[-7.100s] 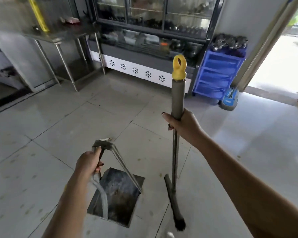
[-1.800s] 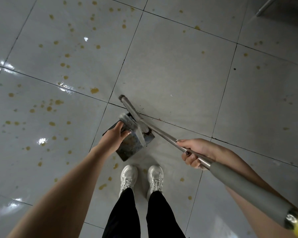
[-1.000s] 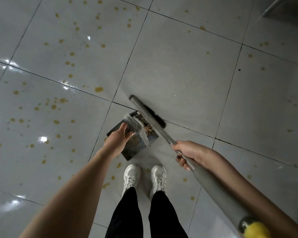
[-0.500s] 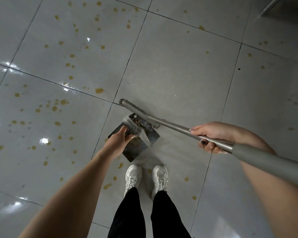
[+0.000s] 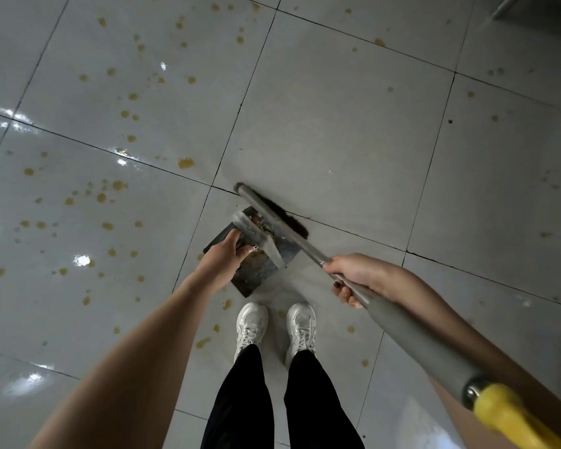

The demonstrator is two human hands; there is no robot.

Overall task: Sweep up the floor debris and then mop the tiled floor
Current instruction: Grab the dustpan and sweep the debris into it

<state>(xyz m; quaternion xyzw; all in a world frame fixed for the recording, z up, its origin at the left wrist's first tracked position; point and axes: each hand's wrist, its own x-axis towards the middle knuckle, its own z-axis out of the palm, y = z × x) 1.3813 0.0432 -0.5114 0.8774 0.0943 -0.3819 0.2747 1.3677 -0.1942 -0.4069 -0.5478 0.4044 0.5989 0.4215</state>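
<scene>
Tiled floor below, debris heaped in the dustpan at centre, my left hand gripping its handle. Broom, clasped in my right hand, has swung back out to one o'clock of the pan: another stroke coming. Yellow spots at ten o'clock await mopping.

Glossy stained floor tiles, dull metal dustpan, matt grey broom handle, yellow plastic cap.

A single wide-angle camera sits on the person's head and faces almost straight down. The tiled floor fills the frame from standing height. The shoes lie low at centre; the left forearm and right forearm enter from the bottom corners.
</scene>
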